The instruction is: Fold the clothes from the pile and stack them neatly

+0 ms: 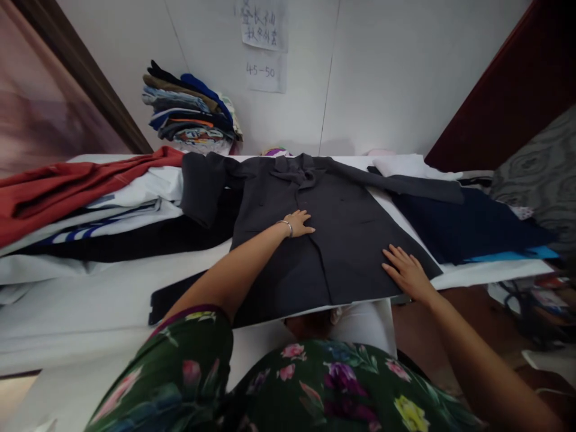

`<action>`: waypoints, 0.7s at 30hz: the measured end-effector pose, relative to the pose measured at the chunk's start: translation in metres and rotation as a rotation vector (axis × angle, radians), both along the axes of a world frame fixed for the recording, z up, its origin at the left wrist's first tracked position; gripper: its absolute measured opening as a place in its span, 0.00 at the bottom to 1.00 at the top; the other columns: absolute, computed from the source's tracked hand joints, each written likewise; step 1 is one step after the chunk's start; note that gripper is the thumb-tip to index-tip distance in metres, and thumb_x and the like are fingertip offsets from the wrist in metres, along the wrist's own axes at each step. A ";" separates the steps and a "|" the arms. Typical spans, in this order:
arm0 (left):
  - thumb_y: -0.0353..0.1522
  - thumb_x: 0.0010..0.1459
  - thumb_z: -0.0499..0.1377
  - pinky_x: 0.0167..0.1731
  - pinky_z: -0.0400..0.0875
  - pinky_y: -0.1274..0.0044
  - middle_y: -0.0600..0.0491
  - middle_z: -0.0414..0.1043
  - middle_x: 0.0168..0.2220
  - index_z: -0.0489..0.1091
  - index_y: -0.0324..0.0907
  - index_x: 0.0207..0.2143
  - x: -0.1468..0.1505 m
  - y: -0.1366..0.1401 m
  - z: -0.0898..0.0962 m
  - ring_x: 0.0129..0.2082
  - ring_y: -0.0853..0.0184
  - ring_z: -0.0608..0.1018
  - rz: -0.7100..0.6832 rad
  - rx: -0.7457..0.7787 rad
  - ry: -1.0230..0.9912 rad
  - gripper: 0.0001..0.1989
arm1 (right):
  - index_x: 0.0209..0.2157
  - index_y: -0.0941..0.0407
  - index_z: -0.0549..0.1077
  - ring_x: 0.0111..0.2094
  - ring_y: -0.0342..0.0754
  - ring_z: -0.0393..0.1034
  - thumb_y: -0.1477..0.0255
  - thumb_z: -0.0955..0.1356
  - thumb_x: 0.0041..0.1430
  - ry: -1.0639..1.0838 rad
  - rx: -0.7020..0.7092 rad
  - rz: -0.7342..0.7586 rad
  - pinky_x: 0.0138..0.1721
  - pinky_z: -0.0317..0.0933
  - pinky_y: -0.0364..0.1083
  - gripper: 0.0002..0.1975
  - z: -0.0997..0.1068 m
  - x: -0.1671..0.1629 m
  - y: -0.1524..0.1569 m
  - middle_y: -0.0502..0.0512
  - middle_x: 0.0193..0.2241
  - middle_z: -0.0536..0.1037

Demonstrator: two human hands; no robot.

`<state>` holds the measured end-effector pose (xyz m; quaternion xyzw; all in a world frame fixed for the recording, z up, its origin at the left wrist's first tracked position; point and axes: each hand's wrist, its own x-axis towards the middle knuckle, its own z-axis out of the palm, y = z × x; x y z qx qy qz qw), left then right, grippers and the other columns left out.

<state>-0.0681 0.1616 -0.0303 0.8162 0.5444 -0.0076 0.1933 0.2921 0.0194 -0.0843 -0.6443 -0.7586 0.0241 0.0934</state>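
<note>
A dark grey coat (355, 222) lies spread front side up, collar at the far edge, hem toward me. Its left-side sleeve is bent down over other clothes, while the right-side sleeve stretches out over a navy garment (454, 222). My left hand (297, 224), with a bracelet at the wrist, rests flat on the coat's middle near the front opening. Near the lower right hem, my right hand (408, 270) lies with fingers spread on the cloth. Neither hand grips anything.
Red, white and black clothes (90, 180) lie in layers on the left of the white table (112, 294). Behind stands a stack of folded clothes (189, 111) by the wall. Paper notes (265, 72) hang above. White cloth (398, 165) lies at the back right.
</note>
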 end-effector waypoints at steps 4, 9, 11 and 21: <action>0.47 0.57 0.52 0.59 0.52 0.73 0.47 0.54 0.64 0.59 0.41 0.59 -0.021 -0.034 0.013 0.63 0.61 0.59 -0.036 -0.027 0.000 0.32 | 0.58 0.48 0.64 0.64 0.53 0.47 0.58 0.56 0.63 0.097 -0.003 0.016 0.62 0.43 0.62 0.25 0.002 -0.011 -0.012 0.55 0.62 0.60; 0.47 0.59 0.51 0.60 0.51 0.68 0.46 0.54 0.64 0.60 0.43 0.59 -0.034 -0.109 0.017 0.63 0.62 0.58 -0.097 0.037 -0.032 0.29 | 0.61 0.46 0.59 0.64 0.53 0.48 0.59 0.58 0.63 0.261 -0.074 0.284 0.62 0.43 0.62 0.25 0.024 -0.060 -0.031 0.53 0.63 0.58; 0.46 0.59 0.52 0.60 0.52 0.69 0.46 0.54 0.64 0.60 0.43 0.59 -0.033 -0.139 0.020 0.63 0.63 0.59 -0.130 0.042 -0.087 0.29 | 0.62 0.45 0.57 0.64 0.54 0.47 0.59 0.60 0.63 0.281 -0.119 0.425 0.62 0.43 0.62 0.26 0.035 -0.078 -0.037 0.52 0.64 0.56; 0.43 0.58 0.55 0.60 0.48 0.59 0.51 0.52 0.65 0.61 0.50 0.58 -0.027 -0.215 0.006 0.66 0.59 0.51 -0.179 0.111 0.026 0.25 | 0.60 0.49 0.61 0.66 0.55 0.42 0.61 0.67 0.57 0.172 -0.134 0.612 0.62 0.42 0.62 0.29 0.035 -0.093 -0.041 0.54 0.64 0.56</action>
